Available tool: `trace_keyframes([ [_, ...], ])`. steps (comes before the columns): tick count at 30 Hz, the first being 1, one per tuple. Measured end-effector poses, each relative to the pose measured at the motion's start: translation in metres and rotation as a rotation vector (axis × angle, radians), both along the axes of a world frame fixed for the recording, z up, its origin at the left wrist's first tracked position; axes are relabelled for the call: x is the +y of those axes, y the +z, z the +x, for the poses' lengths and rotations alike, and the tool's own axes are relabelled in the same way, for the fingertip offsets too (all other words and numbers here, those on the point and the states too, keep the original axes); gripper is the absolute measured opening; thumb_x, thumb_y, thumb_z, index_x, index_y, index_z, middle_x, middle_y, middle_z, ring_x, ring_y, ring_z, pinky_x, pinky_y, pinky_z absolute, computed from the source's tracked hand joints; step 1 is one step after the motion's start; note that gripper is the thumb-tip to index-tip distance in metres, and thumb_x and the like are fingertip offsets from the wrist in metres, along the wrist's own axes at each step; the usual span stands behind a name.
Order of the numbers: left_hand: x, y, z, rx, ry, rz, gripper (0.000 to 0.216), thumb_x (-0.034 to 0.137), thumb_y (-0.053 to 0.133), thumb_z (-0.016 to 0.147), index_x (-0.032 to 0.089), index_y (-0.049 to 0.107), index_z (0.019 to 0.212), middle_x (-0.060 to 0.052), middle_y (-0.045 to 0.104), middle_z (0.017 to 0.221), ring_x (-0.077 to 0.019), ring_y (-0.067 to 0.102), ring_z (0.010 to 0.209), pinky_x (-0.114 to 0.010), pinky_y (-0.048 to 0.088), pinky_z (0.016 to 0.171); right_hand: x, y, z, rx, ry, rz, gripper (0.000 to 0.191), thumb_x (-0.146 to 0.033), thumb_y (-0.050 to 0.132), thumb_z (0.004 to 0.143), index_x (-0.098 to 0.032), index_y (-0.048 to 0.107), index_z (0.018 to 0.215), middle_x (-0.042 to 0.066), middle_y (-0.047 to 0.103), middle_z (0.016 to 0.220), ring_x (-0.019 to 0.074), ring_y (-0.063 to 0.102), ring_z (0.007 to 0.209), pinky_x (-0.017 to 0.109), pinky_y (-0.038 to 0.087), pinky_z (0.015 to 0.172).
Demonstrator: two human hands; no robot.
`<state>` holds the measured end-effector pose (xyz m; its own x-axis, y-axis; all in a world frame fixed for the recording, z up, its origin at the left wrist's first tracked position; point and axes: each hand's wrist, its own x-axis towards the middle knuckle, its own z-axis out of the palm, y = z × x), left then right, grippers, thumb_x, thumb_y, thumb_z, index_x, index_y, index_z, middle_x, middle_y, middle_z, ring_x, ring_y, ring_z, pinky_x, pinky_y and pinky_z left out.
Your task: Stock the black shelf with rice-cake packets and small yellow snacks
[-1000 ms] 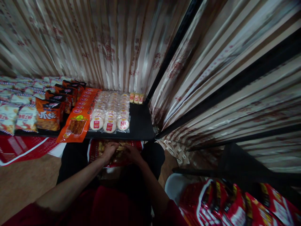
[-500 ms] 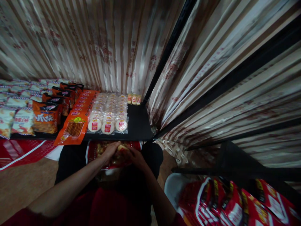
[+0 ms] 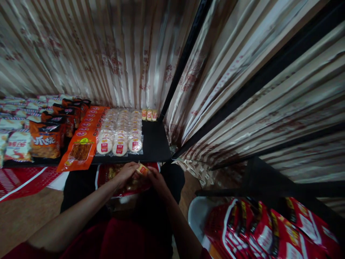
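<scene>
Between my two hands is a small yellow snack packet (image 3: 142, 169) with a red label, held above my lap. My left hand (image 3: 128, 171) pinches its left end. The fingers of my right hand (image 3: 156, 179) are closed on the right end. Below them, on my lap, rests a red-edged bag (image 3: 101, 177) containing several yellowish wrapped pieces, partly covered by my hands. Three similar small packets (image 3: 149, 115) stand in a row at the back of the black shelf (image 3: 156, 144).
Rows of round white wrapped crackers (image 3: 120, 146) lie left of the small packets. Beyond them are an orange snack strip (image 3: 79, 149), orange bags (image 3: 45, 139) and white bags (image 3: 18, 145). Black poles and a striped curtain (image 3: 121, 54) stand behind. Several red bags (image 3: 265, 230) fill the lower right.
The packet has turned between my fingers, so its red label now faces up. Both hands stay over the lap bag. The view has shifted slightly.
</scene>
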<state>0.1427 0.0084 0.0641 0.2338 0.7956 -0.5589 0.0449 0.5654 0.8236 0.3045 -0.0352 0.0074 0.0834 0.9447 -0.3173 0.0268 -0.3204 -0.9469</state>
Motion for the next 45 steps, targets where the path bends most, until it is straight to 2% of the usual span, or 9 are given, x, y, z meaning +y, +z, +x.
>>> trace_keyframes([
  [6,-0.003,0.0,-0.003,0.01,-0.038,0.047,0.026,0.037,0.061,0.067,0.015,0.054,0.079,0.002,0.059,0.065,-0.0095,0.053,0.049,-0.021,0.038,0.047,0.0,0.006,0.0,0.065,-0.126,-0.033,0.043,-0.044,0.064,0.071,-0.017,0.06,0.105,0.007,0.07,0.095,0.022,0.066,0.088,0.034,0.052,0.077],
  [10,-0.003,0.001,-0.003,0.026,-0.074,0.082,0.028,0.037,0.061,0.066,0.015,0.058,0.082,0.001,0.061,0.07,-0.0103,0.055,0.054,-0.021,0.038,0.049,0.004,0.016,0.006,0.062,-0.138,0.039,0.04,-0.045,0.064,0.071,-0.018,0.059,0.102,0.004,0.07,0.086,0.0192,0.066,0.081,0.031,0.051,0.073],
  [17,-0.003,0.004,0.004,-0.026,-0.089,0.11,0.027,0.028,0.068,0.054,0.015,0.06,0.076,0.005,0.056,0.056,-0.0092,0.05,0.052,-0.02,0.035,0.05,0.021,0.032,0.011,0.16,-0.168,0.086,0.039,-0.043,0.068,0.067,-0.019,0.059,0.097,0.001,0.068,0.082,0.0157,0.065,0.075,0.027,0.051,0.07],
  [22,0.0,0.007,0.014,-0.114,-0.028,0.07,0.029,0.028,0.07,0.051,0.016,0.056,0.074,0.005,0.059,0.055,-0.0093,0.052,0.051,-0.02,0.038,0.051,0.034,0.041,0.009,0.204,-0.179,0.1,0.043,-0.039,0.072,0.064,-0.019,0.059,0.099,0.004,0.069,0.091,0.0166,0.066,0.083,0.029,0.052,0.077],
  [25,0.009,0.005,0.025,-0.101,0.041,0.079,0.029,0.027,0.07,0.051,0.016,0.055,0.074,0.006,0.057,0.052,-0.0085,0.051,0.049,-0.02,0.039,0.05,0.042,0.043,0.01,0.192,-0.218,0.134,0.049,-0.037,0.073,0.062,-0.019,0.057,0.105,0.006,0.068,0.097,0.0168,0.065,0.089,0.03,0.051,0.083],
  [30,0.027,0.005,0.046,-0.155,0.095,0.086,0.031,0.025,0.072,0.051,0.016,0.054,0.075,0.004,0.061,0.061,-0.0098,0.057,0.056,-0.023,0.046,0.058,0.061,0.039,0.014,0.138,-0.309,0.253,0.059,-0.036,0.069,0.065,-0.018,0.05,0.117,0.009,0.064,0.102,0.0177,0.064,0.092,0.033,0.052,0.086],
  [38,0.053,0.018,0.069,-0.146,0.182,0.127,0.023,0.02,0.07,0.058,0.014,0.054,0.074,0.007,0.052,0.059,-0.0081,0.055,0.056,-0.023,0.048,0.062,0.087,0.037,0.014,-0.061,-0.365,0.34,0.042,-0.034,0.062,0.072,-0.017,0.055,0.11,0.011,0.062,0.107,0.0197,0.062,0.097,0.035,0.052,0.087],
  [41,0.067,0.02,0.077,-0.129,0.213,0.181,0.016,0.017,0.064,0.063,0.014,0.055,0.075,0.006,0.052,0.058,-0.0079,0.054,0.057,-0.023,0.047,0.062,0.097,0.038,0.015,-0.176,-0.355,0.341,0.038,-0.034,0.059,0.076,-0.018,0.056,0.11,0.01,0.06,0.109,0.0188,0.061,0.095,0.032,0.053,0.081],
  [45,0.084,0.023,0.086,-0.09,0.236,0.214,0.012,0.013,0.06,0.067,0.014,0.056,0.078,0.004,0.055,0.061,-0.0093,0.055,0.06,-0.023,0.046,0.064,0.115,0.039,0.017,-0.213,-0.336,0.348,0.04,-0.033,0.057,0.077,-0.017,0.054,0.114,0.009,0.061,0.105,0.018,0.062,0.09,0.031,0.053,0.077],
])
